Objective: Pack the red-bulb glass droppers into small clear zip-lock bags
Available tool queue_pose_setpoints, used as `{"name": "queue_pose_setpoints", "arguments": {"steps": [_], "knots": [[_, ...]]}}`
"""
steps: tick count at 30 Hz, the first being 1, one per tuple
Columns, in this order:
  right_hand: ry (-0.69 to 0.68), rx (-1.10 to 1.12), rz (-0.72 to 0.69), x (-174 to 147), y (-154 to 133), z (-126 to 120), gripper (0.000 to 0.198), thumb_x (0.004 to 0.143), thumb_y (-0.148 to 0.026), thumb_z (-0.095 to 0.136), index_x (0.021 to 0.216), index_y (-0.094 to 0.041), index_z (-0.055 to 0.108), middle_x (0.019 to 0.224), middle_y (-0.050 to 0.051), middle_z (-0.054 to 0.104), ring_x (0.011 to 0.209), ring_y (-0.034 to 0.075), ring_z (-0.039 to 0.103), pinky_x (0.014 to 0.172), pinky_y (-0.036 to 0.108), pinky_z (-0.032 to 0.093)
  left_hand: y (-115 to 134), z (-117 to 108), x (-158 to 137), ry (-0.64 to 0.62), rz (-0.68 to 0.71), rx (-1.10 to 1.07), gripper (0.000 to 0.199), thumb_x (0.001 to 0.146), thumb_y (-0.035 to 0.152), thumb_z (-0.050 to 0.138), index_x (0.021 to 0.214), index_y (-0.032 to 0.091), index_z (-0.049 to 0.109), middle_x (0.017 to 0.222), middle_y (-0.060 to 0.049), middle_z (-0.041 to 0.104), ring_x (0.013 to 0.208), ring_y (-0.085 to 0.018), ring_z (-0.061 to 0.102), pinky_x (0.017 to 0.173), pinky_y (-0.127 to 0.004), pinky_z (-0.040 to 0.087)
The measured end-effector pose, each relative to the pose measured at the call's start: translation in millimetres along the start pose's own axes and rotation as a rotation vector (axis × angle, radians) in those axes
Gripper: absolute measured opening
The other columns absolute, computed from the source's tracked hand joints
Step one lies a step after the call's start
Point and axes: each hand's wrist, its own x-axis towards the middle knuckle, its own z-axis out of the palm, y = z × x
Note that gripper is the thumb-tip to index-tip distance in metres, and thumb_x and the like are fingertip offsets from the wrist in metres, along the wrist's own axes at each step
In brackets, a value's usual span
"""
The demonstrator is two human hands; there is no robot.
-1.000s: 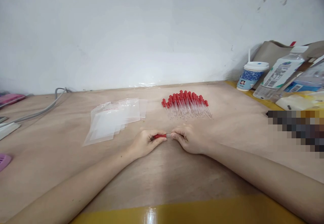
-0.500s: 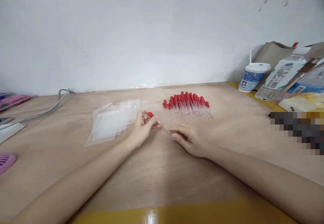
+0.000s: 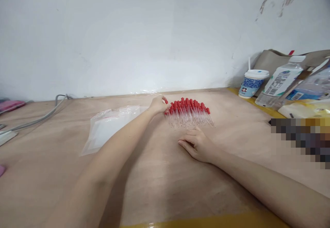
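A fan-shaped pile of droppers [image 3: 189, 109], with red rubber bulbs and clear thin stems, lies on the table with the bulbs toward the wall. At the pile's left end is my left hand [image 3: 158, 105], its fingers closed at the red bulb of a dropper [image 3: 166, 102]. That dropper's stem cannot be told apart from the others. My right hand [image 3: 197, 144] rests on the table in front of the pile, fingers curled and thumb against them, with nothing visible in it. Clear zip bags [image 3: 103, 132] lie overlapped at the left, partly hidden behind my left forearm.
At the right stand a paper cup with a straw [image 3: 252, 83], a tilted plastic bottle [image 3: 279, 82] and a beige bag [image 3: 269, 61]. A grey cable [image 3: 46, 114] runs along the left. The white wall [image 3: 116, 42] closes off the back.
My left hand has moved the dropper away from my right hand, forward and right to the pile's left end. My right hand has let go of the stem and stays low. The view has shifted slightly.
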Motion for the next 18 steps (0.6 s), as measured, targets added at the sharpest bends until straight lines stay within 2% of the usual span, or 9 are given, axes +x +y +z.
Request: {"name": "queue_pose_setpoints", "arguments": {"steps": [3,6,9,12,15,18], "knots": [[-0.005,-0.004,-0.006,0.2,0.6,1.0,0.023,0.086,-0.022,0.043,0.074,-0.017,0.062,0.065,0.001,0.062,0.064,0.013,0.052,0.069,0.031,0.030,3.8,3.2,4.1,-0.041,0.012,0.120,0.027,0.090,0.027,0.050,0.112,0.013,0.051,0.110,-0.008,0.054,0.091,-0.019,0.058,0.075,-0.037,0.050],[-0.006,-0.008,-0.013,0.2,1.7,1.5,0.025,0.087,-0.022,0.043,0.072,-0.016,0.061,0.065,0.001,0.062,0.063,0.013,0.052,0.069,0.031,0.029,4.0,4.2,4.5,-0.022,0.053,0.233,0.028,0.086,0.028,0.055,0.108,0.012,0.053,0.097,-0.007,0.059,0.080,-0.017,0.060,0.072,-0.034,0.050],[-0.012,-0.010,-0.012,0.4,2.0,0.9,0.025,0.087,-0.023,0.042,0.072,-0.016,0.061,0.065,0.002,0.062,0.065,0.013,0.052,0.069,0.031,0.030,0.7,-2.7,0.1,0.073,0.129,0.334,0.030,0.079,0.031,0.061,0.102,0.013,0.055,0.080,-0.004,0.062,0.071,-0.016,0.059,0.070,-0.030,0.047],[-0.026,-0.007,-0.013,0.5,1.5,0.3,0.025,0.087,-0.022,0.042,0.072,-0.017,0.062,0.066,0.002,0.062,0.065,0.014,0.052,0.068,0.031,0.030,-10.6,-22.9,-16.8,0.156,0.210,0.432,0.026,0.079,0.035,0.056,0.096,0.015,0.057,0.073,-0.003,0.061,0.071,-0.018,0.059,0.069,-0.029,0.045],[-0.025,0.007,-0.019,0.2,2.0,0.8,0.025,0.087,-0.022,0.042,0.072,-0.017,0.061,0.065,0.002,0.062,0.065,0.014,0.052,0.067,0.030,0.031,-32.4,-53.0,-48.5,0.182,0.264,0.536,0.023,0.078,0.036,0.054,0.089,0.017,0.060,0.071,-0.003,0.061,0.072,-0.020,0.059,0.070,-0.031,0.044],[-0.016,0.016,-0.023,0.0,3.5,2.4,0.024,0.086,-0.022,0.043,0.072,-0.017,0.061,0.066,0.002,0.062,0.066,0.014,0.053,0.068,0.030,0.031,-59.5,-81.3,-83.9,0.200,0.292,0.630,0.026,0.079,0.038,0.051,0.085,0.016,0.063,0.088,-0.008,0.062,0.086,-0.025,0.057,0.080,-0.038,0.042]]}}
